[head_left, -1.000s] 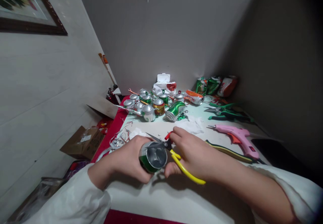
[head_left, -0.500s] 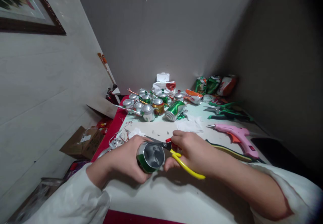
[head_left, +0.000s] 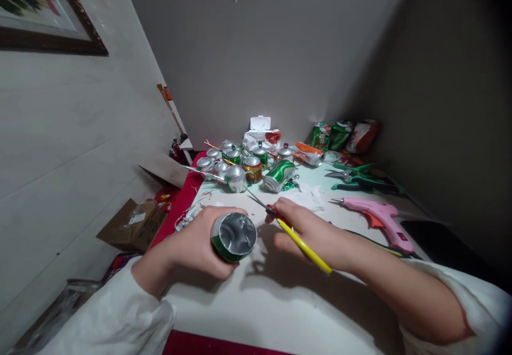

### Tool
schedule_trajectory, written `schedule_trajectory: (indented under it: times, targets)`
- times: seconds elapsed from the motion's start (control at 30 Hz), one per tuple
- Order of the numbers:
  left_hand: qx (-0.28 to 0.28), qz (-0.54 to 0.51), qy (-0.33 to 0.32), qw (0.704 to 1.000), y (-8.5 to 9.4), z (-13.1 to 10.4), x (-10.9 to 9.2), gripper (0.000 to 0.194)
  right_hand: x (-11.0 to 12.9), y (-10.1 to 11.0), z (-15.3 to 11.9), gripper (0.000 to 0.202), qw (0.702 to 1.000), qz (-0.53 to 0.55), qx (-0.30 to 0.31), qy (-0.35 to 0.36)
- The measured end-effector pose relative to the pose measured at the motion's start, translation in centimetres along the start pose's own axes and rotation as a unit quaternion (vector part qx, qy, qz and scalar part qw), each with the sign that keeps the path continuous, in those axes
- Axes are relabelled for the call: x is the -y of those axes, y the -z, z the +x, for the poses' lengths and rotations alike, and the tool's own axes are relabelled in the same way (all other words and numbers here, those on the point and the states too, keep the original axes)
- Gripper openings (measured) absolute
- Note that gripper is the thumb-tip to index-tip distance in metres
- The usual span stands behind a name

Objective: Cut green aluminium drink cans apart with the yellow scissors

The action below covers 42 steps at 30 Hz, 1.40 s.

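Note:
My left hand (head_left: 202, 243) is wrapped round a green and silver can (head_left: 234, 236), whose open, cut top faces the camera and shows the bare metal inside. To its right, my right hand (head_left: 310, 232) grips scissors (head_left: 304, 245) with a yellow handle. Their dark blades point up and left, slightly parted, and are apart from the can. Something red shows by the fingers near the scissors' pivot; part of the handle is hidden by the hand.
Small teapot-like can pieces (head_left: 236, 178) and a lying green can (head_left: 279, 176) stand farther back. On the right are a pink glue gun (head_left: 380, 219) and green-handled pliers (head_left: 356, 176). A cardboard box (head_left: 132, 227) is at the left.
The scissors have come away from the can's rim and tilted upward, with my right hand opening slightly. The can has shifted a little left and up, its opening turned more toward the camera.

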<state>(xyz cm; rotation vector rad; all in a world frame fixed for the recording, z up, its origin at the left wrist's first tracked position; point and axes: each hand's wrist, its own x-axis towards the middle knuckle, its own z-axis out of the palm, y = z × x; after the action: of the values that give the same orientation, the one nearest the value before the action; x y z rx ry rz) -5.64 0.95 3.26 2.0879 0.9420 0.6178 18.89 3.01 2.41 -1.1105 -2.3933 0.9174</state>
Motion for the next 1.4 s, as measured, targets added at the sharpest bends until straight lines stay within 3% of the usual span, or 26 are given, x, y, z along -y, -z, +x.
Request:
schedule_trajectory:
  times: [0.2,0.37,1.4]
  targets:
    - [-0.043,0.025,-0.021,0.999,0.0,0.0,0.4,0.046,1.0,-0.6,-0.3,0.072,0.995,-0.097,-0.017,-0.016]
    - [-0.072,0.038,-0.047,0.996,-0.4,0.2,0.6,0.048,1.4,-1.0,-0.3,0.077,0.983,-0.170,-0.059,-0.022]
    - [-0.073,0.069,-0.049,0.994,-0.9,0.0,1.3,0.051,1.9,-0.8,-0.4,0.077,0.976,-0.206,-0.065,-0.003]
